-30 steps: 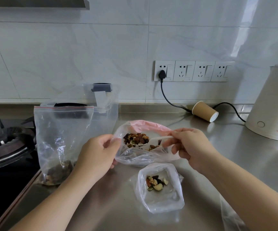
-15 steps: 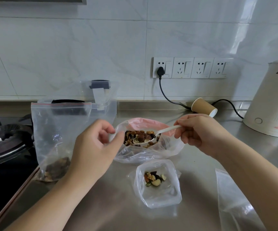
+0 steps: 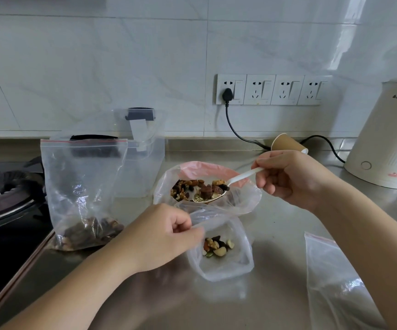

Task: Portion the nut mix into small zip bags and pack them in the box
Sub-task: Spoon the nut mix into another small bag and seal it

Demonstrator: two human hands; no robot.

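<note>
Head view: one wide-angle look down at both hands over a steel surface (image 3: 276, 229).
Left hand (image 3: 166, 236): fingers curled, pinching the upper rim of the small zip bag (image 3: 221, 253) and holding its mouth open.
Small zip bag: lies on the surface just right of the left hand, below the right hand; a few nuts and seeds sit inside it.
Right hand (image 3: 290, 179): fingers curled round the handle of a white spoon (image 3: 226, 184).
Spoon: its bowl, heaped with nut mix, hangs over the mouth of the nut mix bag (image 3: 207, 186), left of the right hand.
Nut mix bag: clear with a pink far edge, open, between the two hands and just beyond the small zip bag, touching its rim.
Large zip bag (image 3: 83, 194): stands left of the left hand, red strip at the top, dark nuts at its bottom.
Clear box (image 3: 142, 160): behind the large zip bag, beyond the left hand.
Empty zip bag (image 3: 335, 282): flat on the surface under the right forearm.
Paper cup (image 3: 287, 144): on its side beyond the right hand.
Kettle (image 3: 387, 139): far right of the right hand.
Gas burner (image 3: 4, 194): far left of the left hand.
</note>
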